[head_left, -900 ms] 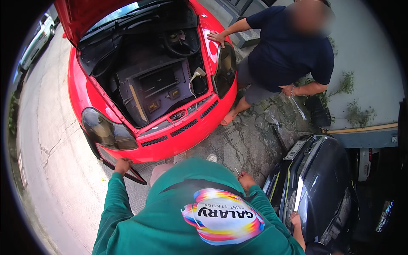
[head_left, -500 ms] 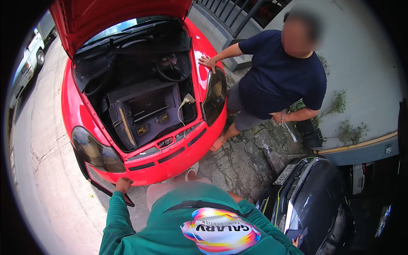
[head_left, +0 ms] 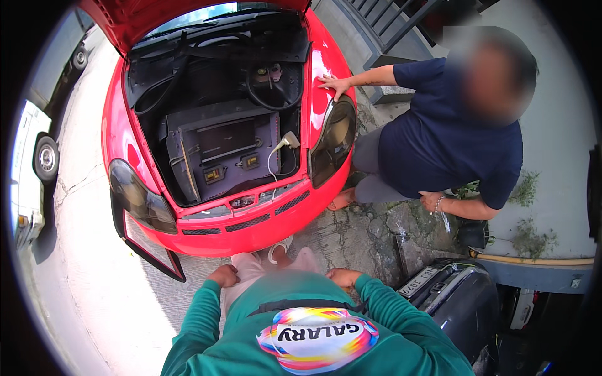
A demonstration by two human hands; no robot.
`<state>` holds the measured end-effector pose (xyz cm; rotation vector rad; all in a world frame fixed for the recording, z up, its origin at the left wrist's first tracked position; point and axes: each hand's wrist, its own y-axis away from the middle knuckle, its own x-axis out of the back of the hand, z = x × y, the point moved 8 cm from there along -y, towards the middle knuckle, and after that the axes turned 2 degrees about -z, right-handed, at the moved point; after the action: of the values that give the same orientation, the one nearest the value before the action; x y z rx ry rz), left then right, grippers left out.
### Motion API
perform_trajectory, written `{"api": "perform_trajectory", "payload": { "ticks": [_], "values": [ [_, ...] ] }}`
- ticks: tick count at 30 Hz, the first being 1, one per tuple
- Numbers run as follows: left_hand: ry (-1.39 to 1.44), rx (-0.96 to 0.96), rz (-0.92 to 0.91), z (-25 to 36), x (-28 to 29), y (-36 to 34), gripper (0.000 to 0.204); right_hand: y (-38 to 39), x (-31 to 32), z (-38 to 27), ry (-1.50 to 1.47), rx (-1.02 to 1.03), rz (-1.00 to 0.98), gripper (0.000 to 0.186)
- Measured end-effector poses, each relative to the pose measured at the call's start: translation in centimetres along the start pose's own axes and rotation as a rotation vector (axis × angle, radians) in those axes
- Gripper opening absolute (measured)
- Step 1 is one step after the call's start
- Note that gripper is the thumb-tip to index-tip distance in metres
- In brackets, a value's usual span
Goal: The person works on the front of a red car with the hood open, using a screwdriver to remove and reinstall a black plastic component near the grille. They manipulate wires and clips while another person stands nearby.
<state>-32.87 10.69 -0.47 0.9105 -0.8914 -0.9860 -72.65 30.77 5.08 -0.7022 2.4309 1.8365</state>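
Note:
My left hand (head_left: 224, 276) is closed at the left side of the pale pink shorts (head_left: 242, 266) I wear, with the cloth at its fingertips. At the other side of the shorts my right hand (head_left: 344, 277) is also closed, its fingers partly turned out of sight. Ahead stands a red car (head_left: 251, 241) with its front lid up. A thin dark-framed panel (head_left: 153, 259) leans low against the car's left front corner, apart from my left hand. Inside the open compartment sit a dark boxed unit (head_left: 226, 139) and a pale corded tool (head_left: 288, 140).
A person in a navy shirt (head_left: 451, 135) stands at the right, one hand on the red fender. A dark vehicle part with a licence plate (head_left: 420, 282) is close at my lower right. White trucks (head_left: 28, 169) stand at the far left. A wall with railings (head_left: 407, 25) rises behind.
My left hand has left the dark-framed panel and come in to the shorts. My right hand has moved from the lower right, beside the dark vehicle part, to the shorts. The view has shifted.

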Motion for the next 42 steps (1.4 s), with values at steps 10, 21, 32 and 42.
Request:
{"api": "perform_trajectory", "payload": {
  "ticks": [10,21,32,42],
  "values": [
    [0.084,-0.105,-0.728,2.4,-3.6,2.5,0.043,-6.5,6.0,-8.8,0.041,0.111,0.254,0.025],
    [0.328,-0.306,0.361,13.0,8.9,-11.6,0.034,-12.9,28.0,-33.6,0.586,0.490,0.958,0.067],
    [0.367,-0.370,0.632,20.4,11.2,-22.9,0.057,-23.6,36.8,-44.7,1.021,0.533,0.799,0.065],
    [0.327,-0.508,0.656,29.0,13.6,-30.9,0.058,-17.7,36.1,-34.8,0.719,0.951,1.091,0.027]
  ]
}}
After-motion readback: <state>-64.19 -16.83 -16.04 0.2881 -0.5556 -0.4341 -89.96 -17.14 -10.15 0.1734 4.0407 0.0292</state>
